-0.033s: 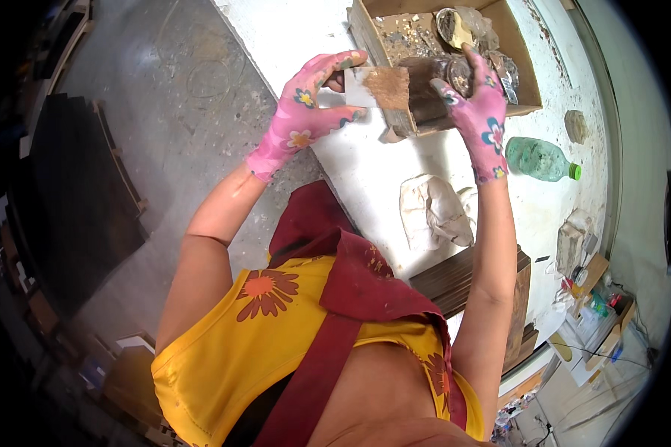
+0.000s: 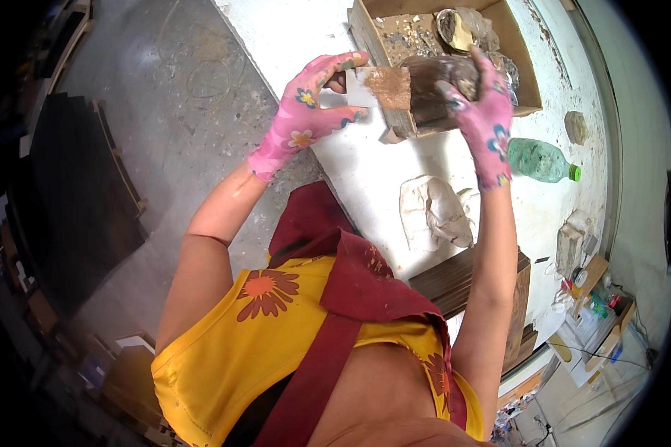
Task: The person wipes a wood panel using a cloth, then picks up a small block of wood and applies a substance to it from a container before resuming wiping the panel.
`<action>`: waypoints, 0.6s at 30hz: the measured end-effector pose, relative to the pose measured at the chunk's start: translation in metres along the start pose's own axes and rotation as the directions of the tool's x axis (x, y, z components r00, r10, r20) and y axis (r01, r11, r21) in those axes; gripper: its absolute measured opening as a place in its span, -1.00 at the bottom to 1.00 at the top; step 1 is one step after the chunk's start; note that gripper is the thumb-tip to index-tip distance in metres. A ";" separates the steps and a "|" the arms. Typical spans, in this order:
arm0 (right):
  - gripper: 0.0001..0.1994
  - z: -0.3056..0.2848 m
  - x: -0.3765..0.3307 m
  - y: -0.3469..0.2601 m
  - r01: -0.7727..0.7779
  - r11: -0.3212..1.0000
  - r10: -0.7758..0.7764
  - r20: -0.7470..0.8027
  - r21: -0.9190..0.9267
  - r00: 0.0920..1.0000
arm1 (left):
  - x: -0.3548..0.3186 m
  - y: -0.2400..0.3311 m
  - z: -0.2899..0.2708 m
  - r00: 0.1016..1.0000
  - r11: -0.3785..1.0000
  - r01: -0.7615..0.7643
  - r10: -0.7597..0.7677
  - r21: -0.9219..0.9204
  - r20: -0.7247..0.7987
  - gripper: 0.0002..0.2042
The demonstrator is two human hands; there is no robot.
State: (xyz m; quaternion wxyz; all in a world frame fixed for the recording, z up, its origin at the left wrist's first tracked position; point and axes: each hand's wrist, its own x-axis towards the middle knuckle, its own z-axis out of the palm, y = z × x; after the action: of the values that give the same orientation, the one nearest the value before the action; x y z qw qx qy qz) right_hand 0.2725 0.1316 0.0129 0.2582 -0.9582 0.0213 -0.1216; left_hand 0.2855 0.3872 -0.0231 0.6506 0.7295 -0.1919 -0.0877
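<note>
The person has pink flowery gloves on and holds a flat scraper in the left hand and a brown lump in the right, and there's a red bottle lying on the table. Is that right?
Nearly. The bottle on the white table is green, not red, as the head view shows. The rest holds: pink flowery gloves, the left hand on a flat scraper, the right hand on a brown lump.

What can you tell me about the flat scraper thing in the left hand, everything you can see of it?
The scraper is a thin, flat, roughly rectangular blade, pale near the left hand and smeared with brown clay-like muck toward its far end. The gloved left hand pinches its pale end, fingers on top and thumb beneath. It lies about level, above the white table, its dirty end pressed against the dark brown lump held by the right hand. What it is made of cannot be told.
</note>
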 end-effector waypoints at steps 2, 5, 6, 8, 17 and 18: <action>-0.32 -0.030 -0.010 -0.012 0.025 0.999 -0.021 -0.113 0.035 0.993 | -0.001 -0.005 0.002 1.000 0.999 0.026 -0.026 -0.027 -0.010 -0.41; -0.30 -0.099 -0.038 -0.034 -0.129 0.983 0.160 -0.265 0.131 0.951 | 0.000 -0.016 0.002 0.999 0.999 -0.022 0.021 -0.026 -0.041 -0.42; -0.30 -0.118 -0.050 -0.029 -0.143 0.974 0.193 -0.318 0.175 0.928 | 0.000 -0.020 0.004 0.997 0.999 -0.046 0.045 -0.018 -0.068 -0.42; -0.33 -0.153 -0.073 -0.002 -0.134 0.922 0.251 -0.297 0.364 0.921 | 0.003 -0.024 0.008 0.989 0.995 -0.099 0.098 -0.002 -0.113 -0.42; -0.37 -0.081 -0.096 0.101 -0.360 0.916 0.350 -0.089 -0.175 0.933 | 0.006 -0.026 0.027 0.998 0.998 -0.038 0.040 0.041 -0.046 -0.40; -0.37 -0.075 -0.097 0.111 -0.397 0.902 0.395 -0.043 -0.168 0.917 | 0.006 -0.026 0.029 0.999 0.998 -0.021 0.023 0.058 -0.038 -0.40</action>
State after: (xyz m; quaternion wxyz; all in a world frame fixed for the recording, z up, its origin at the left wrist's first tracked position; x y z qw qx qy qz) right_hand 0.1622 0.0087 -0.0013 0.1933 -0.9521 0.2269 -0.0679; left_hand 0.2848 0.3606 -0.0515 0.6339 0.7472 -0.1899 -0.0609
